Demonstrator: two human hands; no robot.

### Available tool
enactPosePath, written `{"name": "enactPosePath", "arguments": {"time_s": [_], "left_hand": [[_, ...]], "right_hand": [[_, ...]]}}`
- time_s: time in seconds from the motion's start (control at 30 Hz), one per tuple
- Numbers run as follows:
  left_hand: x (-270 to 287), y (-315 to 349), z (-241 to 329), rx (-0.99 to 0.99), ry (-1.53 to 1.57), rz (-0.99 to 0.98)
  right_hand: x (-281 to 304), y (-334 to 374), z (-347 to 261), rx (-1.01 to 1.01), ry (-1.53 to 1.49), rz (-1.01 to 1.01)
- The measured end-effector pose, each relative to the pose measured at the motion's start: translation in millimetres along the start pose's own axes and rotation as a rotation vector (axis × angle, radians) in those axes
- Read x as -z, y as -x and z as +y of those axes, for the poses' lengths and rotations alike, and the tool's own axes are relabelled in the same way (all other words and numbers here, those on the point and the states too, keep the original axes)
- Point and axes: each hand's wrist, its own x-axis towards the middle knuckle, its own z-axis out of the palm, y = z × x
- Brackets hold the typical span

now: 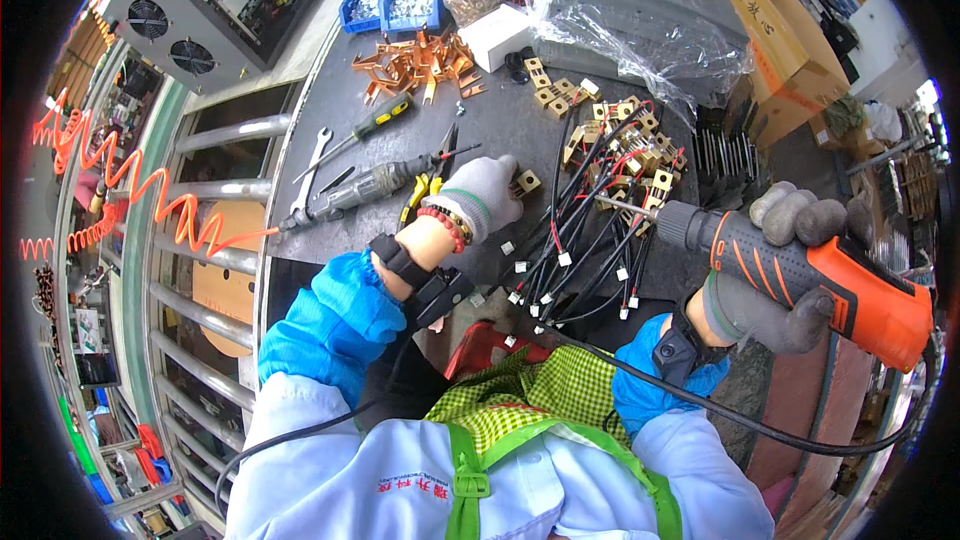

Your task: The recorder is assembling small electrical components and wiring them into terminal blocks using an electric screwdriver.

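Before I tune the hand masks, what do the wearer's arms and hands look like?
Left hand: light grey glove with a greenish cuff stripe, red bead bracelet below it. Right hand: grey glove, darker fingertips. Each wrist carries a black strapped device. Bright blue sleeve covers over pale shirt sleeves; black cable across the left one.

Directly left of the wires (572,245), the left hand (482,198) is blocking passage; back-left of them, bare tabletop (505,125) is lying open. Right of them, the drill (755,252) is barring the way; behind, brass blocks (648,152) are crowding in.
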Motion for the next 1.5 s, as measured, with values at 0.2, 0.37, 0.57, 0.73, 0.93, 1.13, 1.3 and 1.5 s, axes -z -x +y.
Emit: {"name": "enactPosePath", "arguments": {"time_s": [0.2, 0.37, 0.57, 0.73, 0.93, 1.13, 1.3, 1.5], "left_hand": [[-5, 1, 2, 0.094, 0.026, 0.07], [-15, 3, 10, 0.173, 0.192, 0.131], [-14, -5, 12, 0.191, 0.21, 0.067], [-11, -4, 5, 0.193, 0.291, 0.026], [54, -38, -56, 0.137, 0.112, 0.37], [59, -84, -90, 0.355, 0.04, 0.256], [49, -105, -94, 0.417, -0.066, 0.199], [57, -96, -102, 0.319, -0.125, 0.235]], "right_hand": [[-2, 3, -2, -0.01, 0.02, 0.08], [-4, 3, -2, -0.025, 0.039, 0.053], [-9, 0, 0, 0.009, 0.005, 0.013], [-15, 2, 3, 0.044, 0.027, 0.107], [-12, 1, 2, 0.007, -0.002, 0.07], [-12, 5, 1, -0.085, 0.122, 0.138], [-10, 5, 3, -0.105, 0.035, 0.066], [-16, 5, 7, -0.078, 0.055, 0.088]]}}
